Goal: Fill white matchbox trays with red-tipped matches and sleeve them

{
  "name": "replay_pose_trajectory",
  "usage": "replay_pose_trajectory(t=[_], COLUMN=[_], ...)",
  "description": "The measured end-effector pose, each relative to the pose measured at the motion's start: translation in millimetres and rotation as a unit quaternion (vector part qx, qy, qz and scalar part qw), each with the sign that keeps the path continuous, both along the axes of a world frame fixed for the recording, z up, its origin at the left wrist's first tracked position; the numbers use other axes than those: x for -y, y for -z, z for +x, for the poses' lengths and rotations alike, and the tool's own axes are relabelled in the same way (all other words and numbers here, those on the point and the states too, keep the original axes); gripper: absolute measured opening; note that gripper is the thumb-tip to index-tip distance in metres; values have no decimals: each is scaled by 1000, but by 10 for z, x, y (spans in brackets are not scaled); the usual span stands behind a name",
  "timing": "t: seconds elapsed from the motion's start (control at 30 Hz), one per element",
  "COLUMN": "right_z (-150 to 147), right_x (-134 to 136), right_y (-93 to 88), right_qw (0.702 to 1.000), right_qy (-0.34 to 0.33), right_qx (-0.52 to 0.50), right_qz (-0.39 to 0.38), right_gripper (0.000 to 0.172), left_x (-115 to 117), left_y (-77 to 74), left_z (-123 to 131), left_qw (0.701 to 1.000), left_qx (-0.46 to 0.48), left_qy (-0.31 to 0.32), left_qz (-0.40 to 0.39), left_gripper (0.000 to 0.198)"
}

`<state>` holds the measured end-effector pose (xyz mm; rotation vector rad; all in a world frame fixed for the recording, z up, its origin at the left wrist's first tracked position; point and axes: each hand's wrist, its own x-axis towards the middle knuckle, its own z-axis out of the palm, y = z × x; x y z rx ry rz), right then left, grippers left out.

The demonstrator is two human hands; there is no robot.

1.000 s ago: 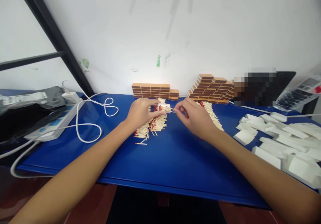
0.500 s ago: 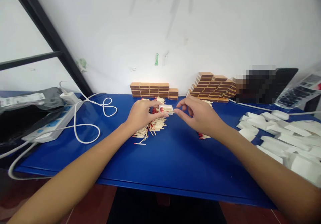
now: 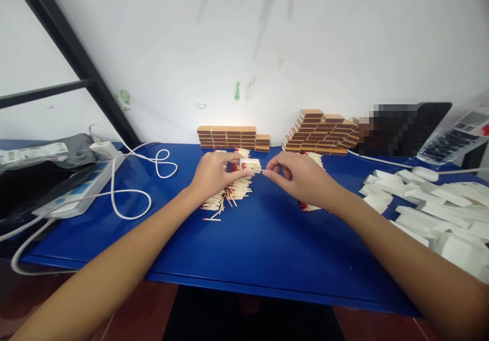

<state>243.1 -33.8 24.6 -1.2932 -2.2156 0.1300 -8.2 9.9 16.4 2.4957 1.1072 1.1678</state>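
Observation:
My left hand (image 3: 214, 175) holds a small white matchbox tray (image 3: 252, 165) filled with red-tipped matches, lifted just above the blue table (image 3: 237, 249). My right hand (image 3: 300, 178) is closed in a pinch at the tray's right end, thumb and forefinger touching it. Under my left hand lies a heap of loose matches (image 3: 229, 194). A second heap of matches (image 3: 311, 207) lies mostly hidden beneath my right hand.
Two stacks of brown matchbox sleeves (image 3: 233, 137) (image 3: 324, 132) stand against the white wall. Several white box trays (image 3: 428, 208) are scattered at the right. A white power strip (image 3: 80, 186) with looping cables (image 3: 133, 198) lies at the left, beside a dark bag (image 3: 42, 152).
My right hand's fingers, spread half a second ago, have closed into a pinch at the tray's end. My left hand and the tray have barely shifted.

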Motion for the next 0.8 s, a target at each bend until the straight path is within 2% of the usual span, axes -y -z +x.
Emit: replay_pose_trajectory(t=[0.37, 0.57, 0.8], right_z=[45, -14, 6], right_x=[10, 14, 9], right_y=[-48, 43, 63], right_qw=[998, 996, 995], right_qy=[-26, -35, -58], right_qx=[-7, -13, -17], right_qz=[59, 86, 83], right_gripper=[17, 12, 12], left_x=[-14, 59, 88], left_y=[18, 15, 34], left_z=[-6, 57, 84], left_qw=[1000, 998, 998], left_qx=[-19, -24, -23], left_qy=[-4, 46, 59], left_qz=[18, 19, -8], left_gripper=[42, 47, 47])
